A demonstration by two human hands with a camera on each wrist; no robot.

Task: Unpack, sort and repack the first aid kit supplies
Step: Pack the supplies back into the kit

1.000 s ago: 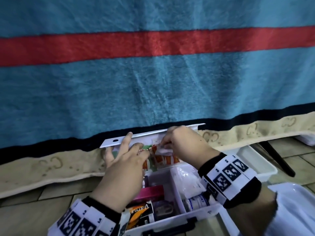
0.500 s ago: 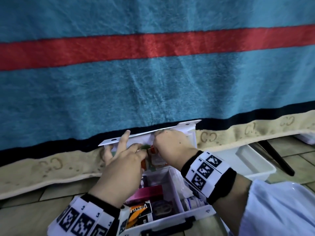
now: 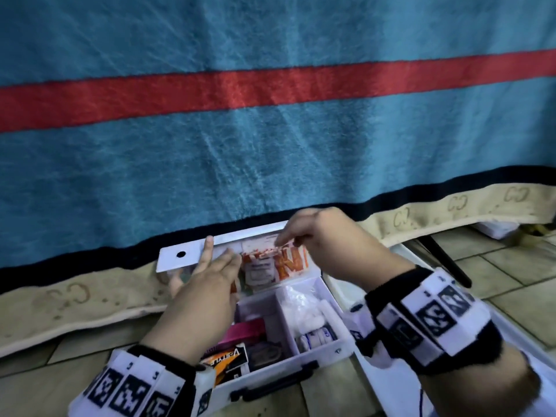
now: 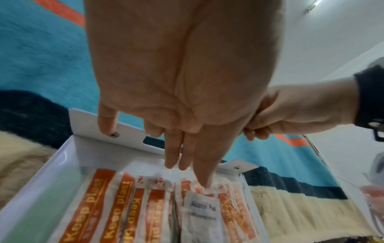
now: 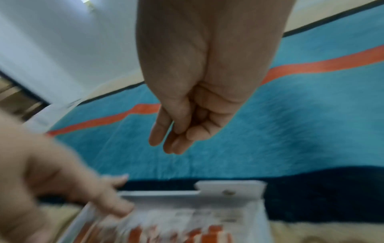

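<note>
The white first aid box (image 3: pixel 331 352) lies open on the floor, its lid (image 3: pixel 180 258) standing upright against a blanket. The lid pocket holds orange-and-white plaster strips (image 3: pixel 288 261) (image 4: pixel 108 205) and an alcohol pad (image 4: pixel 202 212). My left hand (image 3: pixel 207 284) (image 4: pixel 187 82) reaches into the pocket with straight fingers; its fingertips (image 4: pixel 204 182) press on the tops of the strips. My right hand (image 3: pixel 325 239) (image 5: pixel 187 115) hovers just above the lid's top edge, its fingers curled with nothing visible between them.
In the box's compartments lie a pink carton (image 3: pixel 243 331), an orange-black packet (image 3: pixel 228 359), a cotton bag (image 3: pixel 304 308) and a bandage roll (image 3: pixel 316 337). A teal blanket (image 3: pixel 270 145) hangs behind. A white tray (image 3: pixel 379 383) lies on the tiles at right, near a black leg (image 3: pixel 442 260).
My right hand has lifted out of the lid pocket and sits above its edge. The left hand's fingers have slid further onto the plaster strips.
</note>
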